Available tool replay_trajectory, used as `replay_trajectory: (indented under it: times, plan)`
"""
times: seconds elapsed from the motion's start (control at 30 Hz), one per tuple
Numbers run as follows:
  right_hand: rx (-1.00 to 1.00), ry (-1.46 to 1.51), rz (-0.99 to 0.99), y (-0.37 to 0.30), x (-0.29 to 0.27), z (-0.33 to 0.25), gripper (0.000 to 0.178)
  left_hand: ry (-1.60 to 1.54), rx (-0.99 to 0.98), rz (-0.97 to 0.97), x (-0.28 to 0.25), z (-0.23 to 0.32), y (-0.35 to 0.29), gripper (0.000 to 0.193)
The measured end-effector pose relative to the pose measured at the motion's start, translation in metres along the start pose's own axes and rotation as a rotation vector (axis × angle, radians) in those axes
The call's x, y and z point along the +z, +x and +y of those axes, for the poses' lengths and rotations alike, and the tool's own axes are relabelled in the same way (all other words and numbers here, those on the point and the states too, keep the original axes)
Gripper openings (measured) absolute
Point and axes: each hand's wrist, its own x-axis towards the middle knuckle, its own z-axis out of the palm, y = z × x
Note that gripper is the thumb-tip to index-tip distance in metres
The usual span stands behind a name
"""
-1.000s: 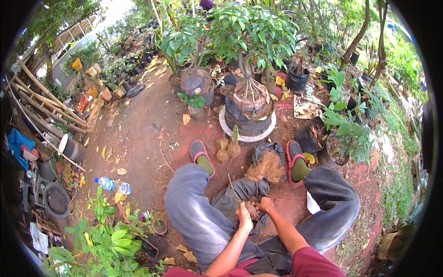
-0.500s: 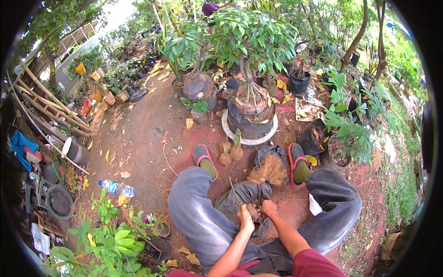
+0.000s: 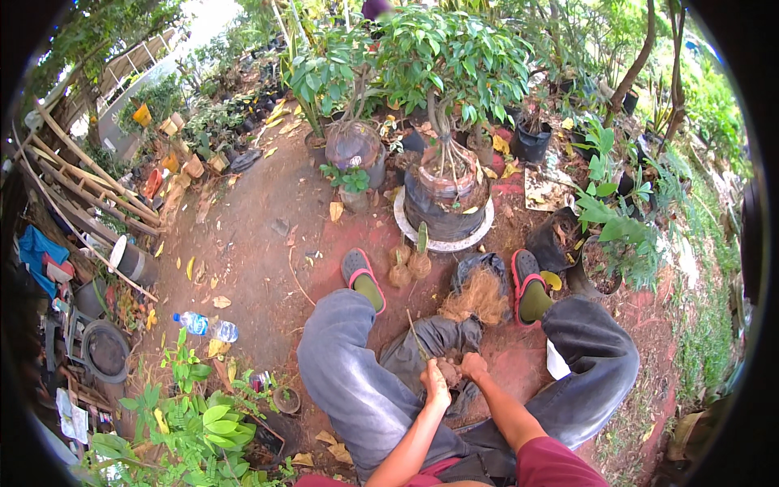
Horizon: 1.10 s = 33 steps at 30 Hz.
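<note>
Between my knees, my left hand (image 3: pixel 436 384) is closed around the left side of a brown soil-like clump (image 3: pixel 449 372). A thin, bare stem (image 3: pixel 415 334) rises at a slant just above that hand. My right hand (image 3: pixel 474 368) is closed against the clump's right side, fingers curled and partly hidden. Beneath both hands a dark plastic sheet (image 3: pixel 399 354) lies crumpled on the ground. Just beyond it, a tuft of brown coconut fibre (image 3: pixel 477 297) spills from a black plastic bag (image 3: pixel 488 261). Two round brown balls (image 3: pixel 419 265), one with a green shoot, sit near my left foot.
Ahead stands a large potted tree (image 3: pixel 445 203) on a white round base. Black plant bags (image 3: pixel 552 239) are to the right. Two plastic bottles (image 3: pixel 203 325) lie on the soil at left, with leafy plants (image 3: pixel 203 430) below them. A wooden ladder (image 3: pixel 97 188) leans at far left.
The view has shifted slightly. Both hands stay at the clump with almost no visible movement.
</note>
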Motion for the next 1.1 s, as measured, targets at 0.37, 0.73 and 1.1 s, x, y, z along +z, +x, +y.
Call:
replay_trajectory:
  times: [0.37,0.73,1.1]
  plan:
    - [-0.118,-0.044,0.092,0.011,0.014,0.007,0.042,0.013,-0.043,0.000,0.006,0.004,-0.005,0.030]
    - [-0.176,-0.021,0.187,-0.017,-0.004,-0.013,0.033,-0.024,-0.011,-0.016,-0.003,0.008,0.001,0.030]
    - [-0.390,-0.141,0.210,-0.049,-0.064,-0.029,0.039,0.021,0.095,-0.057,0.005,0.026,-0.013,0.024]
